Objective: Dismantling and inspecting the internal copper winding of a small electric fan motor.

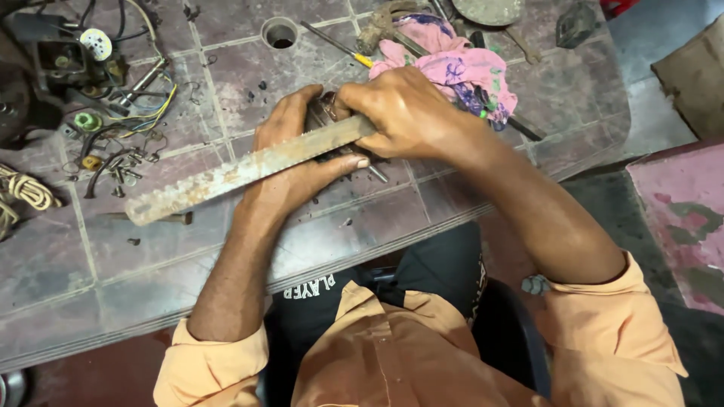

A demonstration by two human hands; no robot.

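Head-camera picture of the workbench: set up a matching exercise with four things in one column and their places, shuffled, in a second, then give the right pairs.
Things:
1. long rusty flat metal file
2. crumpled pink patterned cloth
3. coiled pale rope
4. round hole in the tabletop

Places:
A. at the far left edge of the table
B. near the top, left of the yellow-handled screwdriver
C. gripped at one end by the right hand, lying across the left hand
D. beyond the right hand, partly over a hammer

Pairs: 1-C, 2-D, 3-A, 4-B
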